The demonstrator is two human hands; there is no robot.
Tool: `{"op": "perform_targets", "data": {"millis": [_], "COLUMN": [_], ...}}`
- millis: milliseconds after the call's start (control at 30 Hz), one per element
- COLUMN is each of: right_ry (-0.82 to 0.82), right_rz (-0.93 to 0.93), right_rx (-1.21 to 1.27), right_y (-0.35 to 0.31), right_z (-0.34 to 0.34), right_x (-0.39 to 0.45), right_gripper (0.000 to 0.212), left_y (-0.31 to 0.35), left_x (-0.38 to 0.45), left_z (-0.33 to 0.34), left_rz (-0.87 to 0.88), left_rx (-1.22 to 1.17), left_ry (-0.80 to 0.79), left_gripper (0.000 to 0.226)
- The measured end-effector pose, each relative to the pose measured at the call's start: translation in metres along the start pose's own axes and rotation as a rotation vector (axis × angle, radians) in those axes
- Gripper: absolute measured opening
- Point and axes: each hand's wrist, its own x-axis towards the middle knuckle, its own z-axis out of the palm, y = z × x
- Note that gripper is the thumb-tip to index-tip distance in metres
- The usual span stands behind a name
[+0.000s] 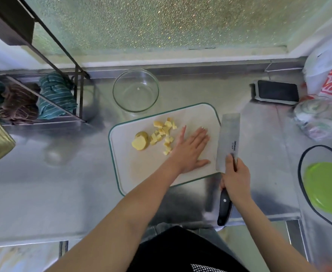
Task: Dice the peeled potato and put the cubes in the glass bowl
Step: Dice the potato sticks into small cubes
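Left hand (190,149): lies flat on the cutting board (196,116), fingers spread.
Right hand (235,177): grips the cleaver (228,138) (blade flat).
Potato cubes (164,135): on the board, beside an uncut piece (140,142).
Glass bowl (135,90): behind the board, on the surface.

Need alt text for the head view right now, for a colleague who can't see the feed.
A left hand lies flat on a white cutting board beside potato cubes and an uncut potato piece, while the right hand holds a cleaver at the board's right edge. A glass bowl, nearly empty, stands behind the board.
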Motion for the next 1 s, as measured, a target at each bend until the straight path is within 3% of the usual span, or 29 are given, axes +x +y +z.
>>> {"op": "perform_targets", "data": {"millis": [167,333,633,700,867,1000], "right_ry": [-0.089,-0.104,-0.126,-0.136,-0.154,-0.164], "right_rz": [-0.005,0.003,0.000,-0.008,-0.006,-0.027], "right_rx": [-0.043,-0.049,-0.059,-0.059,-0.054,-0.046], "right_y": [-0.005,-0.009,0.002,0.004,0.005,0.002], "right_z": [0.003,0.008,0.008,0.009,0.015,0.024], "right_x": [0.003,0.007,0.005,0.003,0.000,-0.003], "right_gripper": [0.037,0.036,0.040,0.039,0.039,0.040], "left_y": [-0.016,-0.044,-0.059,-0.068,-0.085,-0.088], "left_x": [0.012,0.016,-0.016,-0.020,-0.031,-0.073], "left_z": [-0.006,-0.007,-0.001,0.001,-0.017,-0.016], "left_rz": [-0.027,-0.016,0.098,0.053,0.064,-0.209], "left_rx": [0.017,0.051,0.169,0.202,0.085,-0.036], "left_ry": [0.098,0.171,0.313,0.316,0.294,0.307], "left_gripper": [0.048,0.039,0.047,0.046,0.051,0.052]}}
